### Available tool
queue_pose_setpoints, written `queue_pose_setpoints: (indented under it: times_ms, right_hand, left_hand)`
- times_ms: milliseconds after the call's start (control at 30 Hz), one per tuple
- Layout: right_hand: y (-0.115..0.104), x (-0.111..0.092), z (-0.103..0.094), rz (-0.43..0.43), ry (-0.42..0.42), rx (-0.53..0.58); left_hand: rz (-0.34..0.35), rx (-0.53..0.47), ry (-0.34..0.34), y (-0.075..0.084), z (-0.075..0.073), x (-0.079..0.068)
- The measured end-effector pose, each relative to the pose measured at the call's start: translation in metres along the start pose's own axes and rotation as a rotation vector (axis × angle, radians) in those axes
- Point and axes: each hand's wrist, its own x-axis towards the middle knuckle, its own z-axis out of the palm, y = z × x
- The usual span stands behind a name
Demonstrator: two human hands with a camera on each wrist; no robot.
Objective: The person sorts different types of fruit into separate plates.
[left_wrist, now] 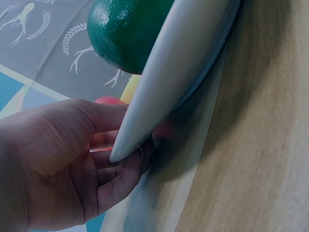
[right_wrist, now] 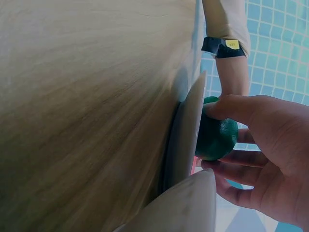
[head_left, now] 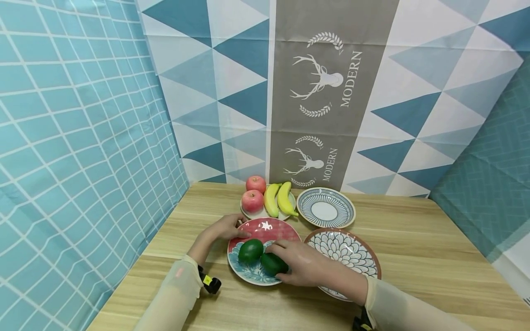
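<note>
A red and teal patterned plate (head_left: 265, 225) stands at the middle front of the table with two dark green oval fruits on it. My left hand (head_left: 225, 228) pinches its left rim; in the left wrist view the fingers curl under the plate's pale edge (left_wrist: 164, 82). The left green fruit (head_left: 250, 251) sits untouched on the plate. Around the right green fruit (head_left: 273, 265) my right hand (head_left: 304, 263) closes, thumb on one side and fingers on the other. The right wrist view shows that fruit (right_wrist: 216, 133) between thumb and fingers, close over the plate.
Behind the plate, a small dish (head_left: 258, 213) bears two apples (head_left: 252, 201) and two bananas (head_left: 285, 199). A blue-lined plate (head_left: 327, 209) stands at the back right. Under my right forearm lies a brown-rimmed, petal-patterned plate (head_left: 345, 248). Patterned cloth walls (head_left: 236, 92) enclose the wooden table (head_left: 418, 257).
</note>
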Motion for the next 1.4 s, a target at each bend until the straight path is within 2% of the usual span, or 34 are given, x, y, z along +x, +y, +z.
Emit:
queue_pose_setpoints:
  times_ms: [533,933,1133,1400]
  right_hand:
    - [0.0,-0.004,-0.001,0.017,-0.004,-0.003]
    - [0.001,-0.009,-0.007,0.043,0.035,-0.043]
    - [0.006,-0.016,-0.018,0.103,0.075,-0.016]
    - [0.011,-0.03,-0.033,0.153,0.178,-0.007]
  left_hand:
    - [-0.004,-0.003,0.001,0.003,0.001,0.0]
    - [-0.002,-0.004,0.003,0.002,0.003,0.001]
    - [-0.006,0.015,0.008,0.001,0.003,0.002]
    - [-0.006,0.028,0.005,-0.001,0.001,0.001]
